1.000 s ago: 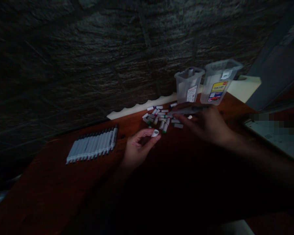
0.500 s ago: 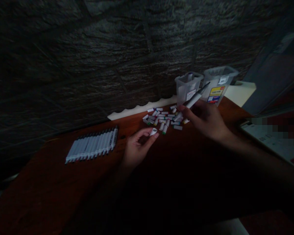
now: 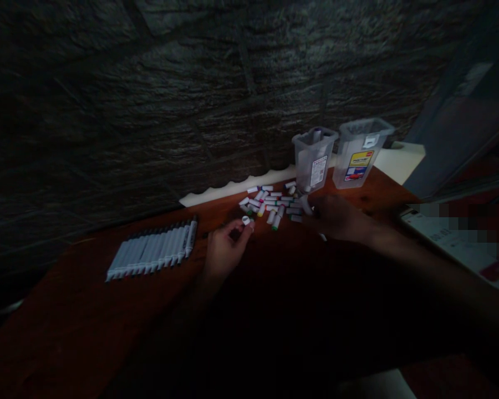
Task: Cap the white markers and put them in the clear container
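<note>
My left hand (image 3: 225, 249) pinches a small white marker cap (image 3: 246, 220) between thumb and fingertips, its open end facing up. My right hand (image 3: 339, 217) is closed around a white marker (image 3: 306, 205), mostly hidden behind the fingers; one end shows above them and a pale bit below. Between the hands lies a loose pile of white caps (image 3: 277, 216) with coloured ends. To the left, a row of uncapped white markers (image 3: 149, 250) lies side by side on the brown wooden table (image 3: 70, 310).
Two clear plastic bins stand at the back right: one bin (image 3: 303, 166) holds a few markers, the other bin (image 3: 341, 174) bears a yellow label. A white wavy-edged strip (image 3: 216, 193) runs along the dark stone wall (image 3: 170, 111). A cream box (image 3: 403, 160) sits behind the bins.
My right hand has lowered and turned the marker, whose dark tip pointed up to the right before. My left hand, with the cap, has shifted slightly left in view.
</note>
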`<control>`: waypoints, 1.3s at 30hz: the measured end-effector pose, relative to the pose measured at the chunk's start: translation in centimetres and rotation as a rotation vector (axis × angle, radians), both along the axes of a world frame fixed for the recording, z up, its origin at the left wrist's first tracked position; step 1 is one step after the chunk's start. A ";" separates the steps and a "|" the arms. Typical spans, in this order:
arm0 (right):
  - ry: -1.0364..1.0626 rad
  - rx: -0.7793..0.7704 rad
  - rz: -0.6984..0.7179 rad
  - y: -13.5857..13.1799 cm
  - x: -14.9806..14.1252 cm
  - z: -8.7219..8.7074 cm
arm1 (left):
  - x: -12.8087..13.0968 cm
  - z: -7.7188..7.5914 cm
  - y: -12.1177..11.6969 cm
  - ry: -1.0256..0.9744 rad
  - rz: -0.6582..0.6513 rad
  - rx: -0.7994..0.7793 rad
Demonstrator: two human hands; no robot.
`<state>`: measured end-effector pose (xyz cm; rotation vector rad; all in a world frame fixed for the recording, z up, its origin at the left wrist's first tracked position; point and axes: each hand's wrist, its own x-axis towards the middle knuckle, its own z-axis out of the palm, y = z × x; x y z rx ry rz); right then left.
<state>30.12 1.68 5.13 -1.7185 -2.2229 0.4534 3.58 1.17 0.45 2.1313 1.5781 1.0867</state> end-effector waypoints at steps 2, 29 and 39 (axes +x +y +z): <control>-0.055 -0.007 -0.004 0.1 -0.1 -0.4 | 0.1 0.3 0.0 0.041 0.007 0.017; 0.360 -0.233 0.251 -1.5 -1.3 1.1 | 1.5 1.4 -1.9 0.175 -0.409 0.364; 0.469 -0.256 0.356 -1.9 -1.6 1.0 | 2.3 1.4 -2.4 0.321 -0.430 0.433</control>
